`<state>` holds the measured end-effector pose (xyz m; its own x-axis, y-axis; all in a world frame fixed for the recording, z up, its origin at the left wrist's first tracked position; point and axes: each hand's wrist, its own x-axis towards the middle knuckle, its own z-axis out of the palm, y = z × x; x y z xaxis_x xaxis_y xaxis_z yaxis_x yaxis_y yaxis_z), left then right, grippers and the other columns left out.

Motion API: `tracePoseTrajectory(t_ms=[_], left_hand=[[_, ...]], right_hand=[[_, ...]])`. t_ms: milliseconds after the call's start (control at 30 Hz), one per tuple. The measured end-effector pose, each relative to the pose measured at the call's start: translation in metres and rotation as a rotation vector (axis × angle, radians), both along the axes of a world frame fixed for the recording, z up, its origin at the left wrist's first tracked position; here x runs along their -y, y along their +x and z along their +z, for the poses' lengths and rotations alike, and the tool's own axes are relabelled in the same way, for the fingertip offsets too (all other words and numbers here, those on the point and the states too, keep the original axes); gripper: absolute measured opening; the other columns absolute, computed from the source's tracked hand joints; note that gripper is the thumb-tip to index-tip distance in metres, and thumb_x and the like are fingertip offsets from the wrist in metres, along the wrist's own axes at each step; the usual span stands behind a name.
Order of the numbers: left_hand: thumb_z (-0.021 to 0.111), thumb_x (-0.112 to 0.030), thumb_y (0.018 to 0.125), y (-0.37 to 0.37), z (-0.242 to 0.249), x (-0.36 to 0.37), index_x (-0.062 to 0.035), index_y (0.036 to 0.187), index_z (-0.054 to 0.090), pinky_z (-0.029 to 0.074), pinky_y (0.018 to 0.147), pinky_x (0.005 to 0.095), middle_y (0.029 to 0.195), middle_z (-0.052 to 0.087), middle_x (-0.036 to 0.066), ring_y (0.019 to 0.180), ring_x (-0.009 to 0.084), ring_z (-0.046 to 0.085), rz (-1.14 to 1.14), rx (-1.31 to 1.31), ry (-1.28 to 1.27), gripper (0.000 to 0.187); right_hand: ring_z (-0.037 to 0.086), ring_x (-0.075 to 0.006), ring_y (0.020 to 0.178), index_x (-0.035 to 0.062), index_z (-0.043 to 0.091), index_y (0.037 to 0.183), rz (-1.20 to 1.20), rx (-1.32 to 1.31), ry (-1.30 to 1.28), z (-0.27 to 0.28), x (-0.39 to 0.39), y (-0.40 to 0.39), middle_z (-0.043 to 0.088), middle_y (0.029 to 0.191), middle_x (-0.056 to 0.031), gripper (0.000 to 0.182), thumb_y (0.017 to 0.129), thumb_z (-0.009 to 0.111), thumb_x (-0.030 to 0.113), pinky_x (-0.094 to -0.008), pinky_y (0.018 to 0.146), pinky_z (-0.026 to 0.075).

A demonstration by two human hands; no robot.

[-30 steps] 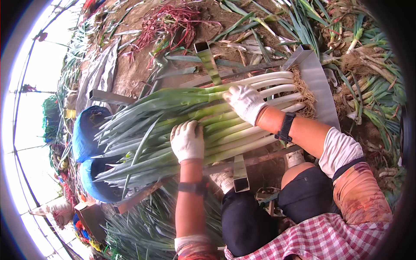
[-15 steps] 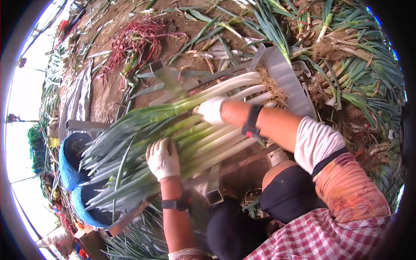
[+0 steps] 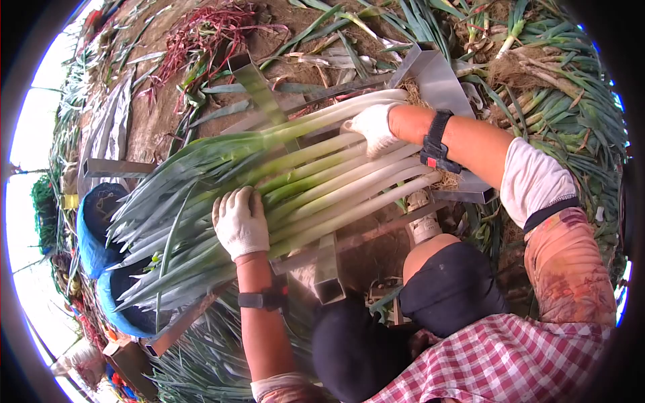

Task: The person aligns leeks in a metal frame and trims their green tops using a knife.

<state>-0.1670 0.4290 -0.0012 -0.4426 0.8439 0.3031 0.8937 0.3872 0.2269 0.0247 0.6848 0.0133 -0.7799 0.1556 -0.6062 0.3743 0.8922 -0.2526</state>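
A spread row of long green onions (image 3: 316, 195) lies across a metal rack, white root ends to the right and green leaves to the left. My left hand (image 3: 242, 223), in a white glove, rests flat on the green part with fingers stretched out. Over the white stalks, near the roots, my right hand (image 3: 375, 127) is gloved too, its fingers curled round a stalk; the undersides of the fingers are hidden. The roots reach a bent metal plate (image 3: 437, 74) at the rack's right end.
Two blue-rimmed containers (image 3: 94, 232) stand under the leaf tips. Square metal bars (image 3: 117, 168) stick out from the rack. A tangle of red ties (image 3: 205, 40) lies on the soil beyond. Piled green onions (image 3: 571, 127) fill the right side. My knees (image 3: 453, 285) are close below the rack.
My right hand has moved right along the stalks toward the roots. My left hand stays on the leaves. The view has shifted slightly.
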Motion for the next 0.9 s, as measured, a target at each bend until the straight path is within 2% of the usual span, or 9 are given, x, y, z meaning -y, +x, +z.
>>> tracePoseTrajectory(t_ms=[100, 133, 300, 367, 400, 567, 667, 800, 900], left_hand=[[0.061, -0.021, 0.081, 0.003, -0.004, 0.001, -0.0112, 0.090, 0.063, 0.036, 0.099, 0.0387, 0.094, 0.064, 0.004, 0.097, 0.0220, 0.058, 0.004, -0.021, 0.007, 0.014], [0.061, -0.021, 0.081, 0.002, -0.005, 0.001, -0.0109, 0.092, 0.063, 0.035, 0.100, 0.0393, 0.096, 0.064, 0.005, 0.100, 0.0225, 0.057, 0.003, -0.034, 0.017, 0.015], [0.061, -0.021, 0.081, 0.001, -0.007, 0.004, -0.0111, 0.101, 0.061, 0.033, 0.103, 0.0413, 0.105, 0.062, 0.007, 0.107, 0.0254, 0.053, 0.004, -0.046, -0.023, 0.022], [0.063, -0.021, 0.080, 0.002, -0.004, 0.002, -0.0118, 0.108, 0.059, 0.033, 0.103, 0.0419, 0.108, 0.060, 0.009, 0.108, 0.0262, 0.053, 0.032, -0.066, 0.046, 0.030], [0.066, -0.024, 0.076, -0.001, -0.006, 0.004, -0.0124, 0.116, 0.056, 0.030, 0.105, 0.0433, 0.114, 0.057, 0.011, 0.112, 0.0279, 0.050, 0.030, -0.046, 0.025, 0.043], [0.070, -0.029, 0.072, -0.001, 0.019, 0.010, -0.0137, 0.127, 0.048, 0.022, 0.109, 0.0456, 0.127, 0.049, 0.012, 0.122, 0.0308, 0.041, 0.028, 0.006, -0.019, 0.061], [0.071, -0.034, 0.070, 0.001, 0.029, 0.016, -0.0158, 0.135, 0.039, 0.019, 0.110, 0.0479, 0.133, 0.045, 0.012, 0.128, 0.0319, 0.036, 0.152, -0.076, -0.058, 0.075], [0.076, -0.036, 0.063, -0.002, 0.063, 0.011, -0.0177, 0.137, 0.036, 0.016, 0.111, 0.0495, 0.137, 0.040, 0.010, 0.129, 0.0341, 0.033, 0.116, -0.165, -0.062, 0.086], [0.077, -0.023, 0.058, -0.019, 0.074, 0.000, -0.0162, 0.114, 0.053, 0.013, 0.111, 0.0507, 0.121, 0.054, 0.006, 0.123, 0.0240, 0.042, -0.022, -0.065, -0.090, 0.061]], right_hand=[[0.057, -0.0327, 0.104, 0.0031, 0.052, 0.123, 0.032, 0.147, -0.015, -0.005, -0.004, -0.011, 0.059, 0.115, -0.0186, 0.077, 0.057, 0.077, 0.034, -0.0383, 0.089, 0.045], [0.060, -0.0334, 0.097, 0.0040, 0.057, 0.117, 0.036, 0.149, -0.009, -0.005, -0.005, -0.013, 0.063, 0.105, -0.0181, 0.071, 0.056, 0.077, 0.034, -0.0395, 0.085, 0.048], [0.061, -0.0335, 0.091, 0.0045, 0.060, 0.110, 0.040, 0.101, -0.007, 0.006, 0.003, -0.011, 0.065, 0.097, -0.0169, 0.058, 0.059, 0.073, 0.030, -0.0405, 0.081, 0.048], [0.062, -0.0334, 0.090, 0.0047, 0.060, 0.108, 0.024, 0.104, 0.016, 0.025, 0.011, -0.009, 0.065, 0.094, -0.0165, 0.054, 0.061, 0.072, 0.028, -0.0410, 0.080, 0.049], [0.062, -0.0332, 0.088, 0.0049, 0.060, 0.105, 0.025, 0.088, 0.053, 0.041, 0.016, -0.008, 0.065, 0.092, -0.0164, 0.049, 0.062, 0.071, 0.027, -0.0412, 0.077, 0.049], [0.064, -0.0327, 0.078, 0.0065, 0.060, 0.100, 0.102, 0.044, 0.205, 0.101, 0.034, -0.013, 0.065, 0.084, -0.0150, 0.040, 0.066, 0.067, 0.025, -0.0414, 0.069, 0.050], [0.063, -0.0331, 0.068, 0.0078, 0.060, 0.093, 0.172, -0.047, 0.272, 0.140, 0.047, -0.015, 0.064, 0.074, -0.0125, 0.029, 0.068, 0.062, 0.023, -0.0414, 0.063, 0.050], [0.063, -0.0328, 0.068, 0.0080, 0.061, 0.092, 0.243, -0.106, 0.287, 0.186, 0.071, -0.017, 0.063, 0.074, -0.0137, 0.028, 0.070, 0.061, 0.023, -0.0414, 0.062, 0.050], [0.063, -0.0332, 0.070, 0.0080, 0.061, 0.093, 0.151, -0.152, 0.288, 0.214, 0.084, -0.012, 0.064, 0.075, -0.0139, 0.028, 0.071, 0.061, 0.025, -0.0417, 0.064, 0.049]])
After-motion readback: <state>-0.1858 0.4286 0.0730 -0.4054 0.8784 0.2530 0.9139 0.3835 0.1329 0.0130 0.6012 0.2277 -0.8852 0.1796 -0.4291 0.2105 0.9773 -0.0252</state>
